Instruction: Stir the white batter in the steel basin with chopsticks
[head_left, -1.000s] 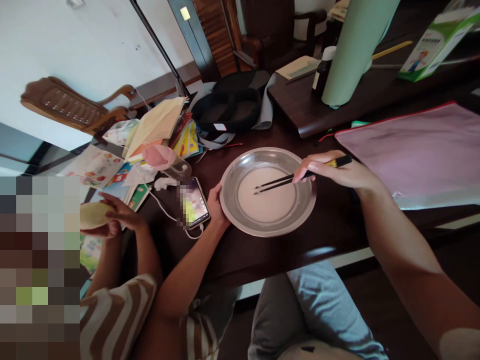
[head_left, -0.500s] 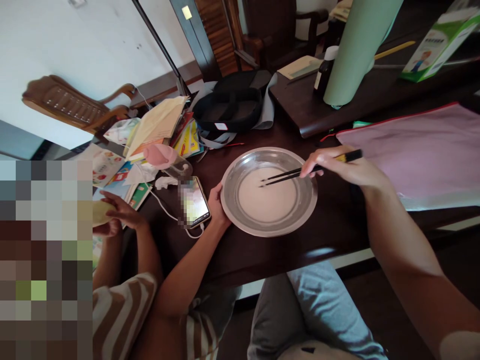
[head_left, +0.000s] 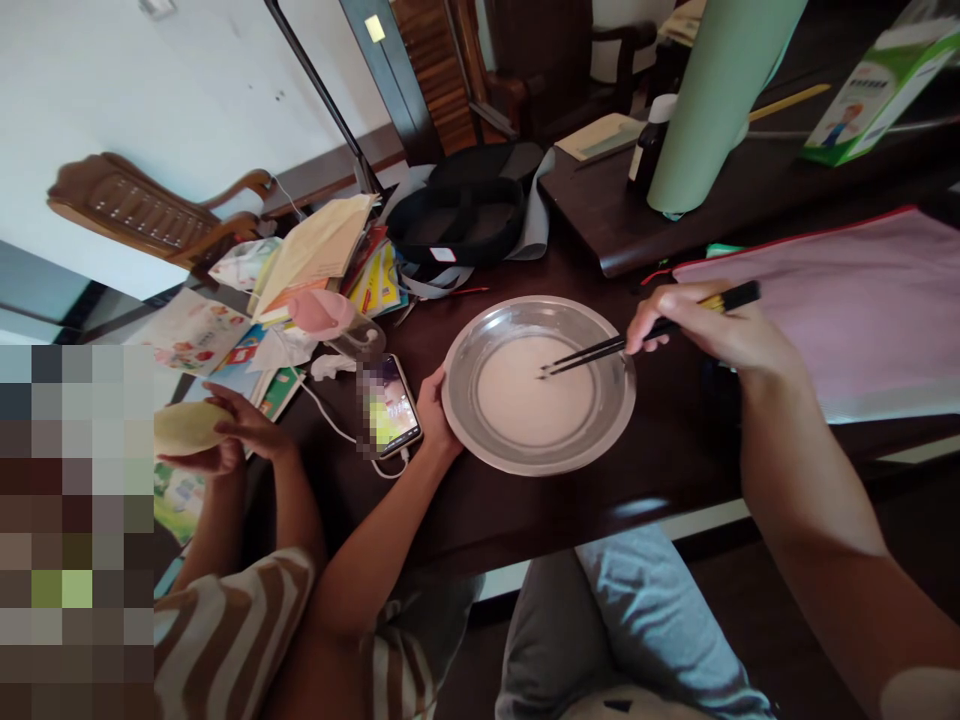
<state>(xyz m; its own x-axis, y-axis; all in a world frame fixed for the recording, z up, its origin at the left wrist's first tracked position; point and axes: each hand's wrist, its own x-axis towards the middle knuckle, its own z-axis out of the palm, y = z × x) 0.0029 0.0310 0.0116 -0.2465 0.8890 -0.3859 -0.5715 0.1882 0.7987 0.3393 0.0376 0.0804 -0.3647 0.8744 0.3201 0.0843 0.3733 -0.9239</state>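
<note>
A shallow metal basin [head_left: 616, 430] holds a pale, milky liquid [head_left: 517, 400] and sits on the dark table in front of me. My left hand [head_left: 436, 412] grips its left rim, with most of the fingers hidden under or behind the edge. Above the right rim, my right hand [head_left: 686, 318] is closed around a pair of black chopsticks [head_left: 592, 350]. Their tips point down-left at the surface of the liquid; whether they dip in is hard to tell. Left of the basin, close to my left hand, lies a lit phone [head_left: 396, 405] with a cable plugged in.
A person in a striped top [head_left: 247, 610] sits at my left, holding a pale yellow rounded thing [head_left: 191, 430]. Behind the phone are a pink-lidded cup [head_left: 326, 315], books and papers [head_left: 315, 245]. A black bag [head_left: 457, 225] lies beyond the basin; a pink pouch [head_left: 847, 310] lies right.
My right hand has shifted a little right with the chopsticks, and their tips moved right over the liquid. The basin and my left hand stay put. The phone's screen picture has changed.
</note>
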